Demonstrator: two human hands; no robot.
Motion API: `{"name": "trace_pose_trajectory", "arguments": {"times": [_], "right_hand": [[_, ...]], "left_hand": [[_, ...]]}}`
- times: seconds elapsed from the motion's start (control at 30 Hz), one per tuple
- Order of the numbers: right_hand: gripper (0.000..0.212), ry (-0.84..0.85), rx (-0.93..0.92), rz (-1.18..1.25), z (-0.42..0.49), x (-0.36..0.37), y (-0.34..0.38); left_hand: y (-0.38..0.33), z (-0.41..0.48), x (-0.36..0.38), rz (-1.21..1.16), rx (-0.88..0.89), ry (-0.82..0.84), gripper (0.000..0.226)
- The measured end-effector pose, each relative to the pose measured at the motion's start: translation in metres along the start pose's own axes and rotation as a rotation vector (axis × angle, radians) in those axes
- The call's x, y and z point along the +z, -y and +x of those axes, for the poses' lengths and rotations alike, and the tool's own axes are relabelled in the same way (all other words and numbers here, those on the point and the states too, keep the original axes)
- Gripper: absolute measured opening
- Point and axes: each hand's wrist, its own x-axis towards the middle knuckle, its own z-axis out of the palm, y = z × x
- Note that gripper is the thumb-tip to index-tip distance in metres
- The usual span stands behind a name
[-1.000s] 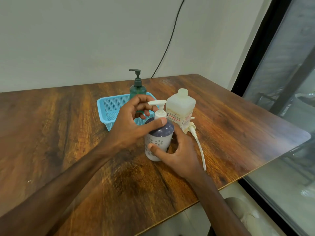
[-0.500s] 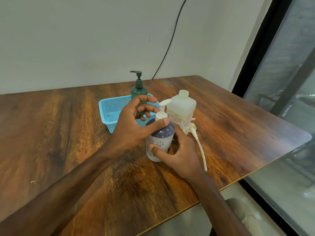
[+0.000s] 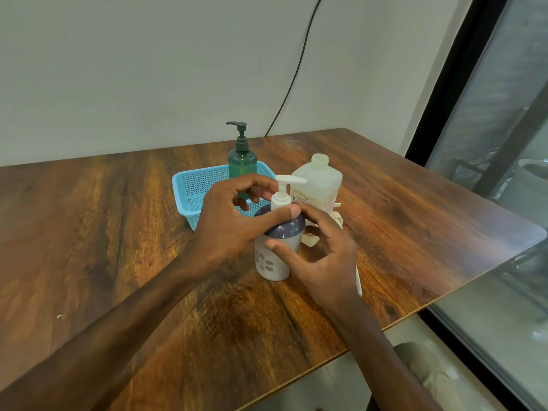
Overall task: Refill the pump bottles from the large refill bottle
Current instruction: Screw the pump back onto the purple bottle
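A white pump bottle (image 3: 271, 262) with a dark purple shoulder stands upright on the wooden table (image 3: 118, 232). My left hand (image 3: 231, 221) pinches the white pump collar (image 3: 280, 200) at its neck, nozzle pointing right. My right hand (image 3: 323, 256) wraps the bottle's body from the right. Behind it stands the large translucent refill bottle (image 3: 318, 185), uncapped, with a labelled front. A green pump bottle (image 3: 241, 161) stands in a blue basket (image 3: 192, 185). A loose white pump with a long tube (image 3: 358, 280) lies on the table, mostly hidden by my right hand.
A small pale cap (image 3: 310, 239) lies by the refill bottle's base. A black cable (image 3: 296, 69) runs down the wall behind. The table's right edge (image 3: 474, 280) is near a window with a dark frame.
The pump nozzle has swung round from pointing left to pointing right as my left hand twists the collar. My right hand has stayed on the bottle.
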Motion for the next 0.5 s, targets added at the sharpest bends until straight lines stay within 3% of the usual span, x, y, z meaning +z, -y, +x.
{"name": "trace_pose_trajectory", "arguments": {"times": [0.3, 0.5], "right_hand": [[0.07, -0.008, 0.036, 0.023, 0.0, -0.001, 0.001], [0.068, -0.003, 0.033, 0.039, 0.001, -0.002, 0.001]], "left_hand": [[-0.009, 0.008, -0.014, -0.003, 0.065, 0.214, 0.029], [-0.004, 0.008, -0.012, 0.092, 0.078, 0.19, 0.022]]}}
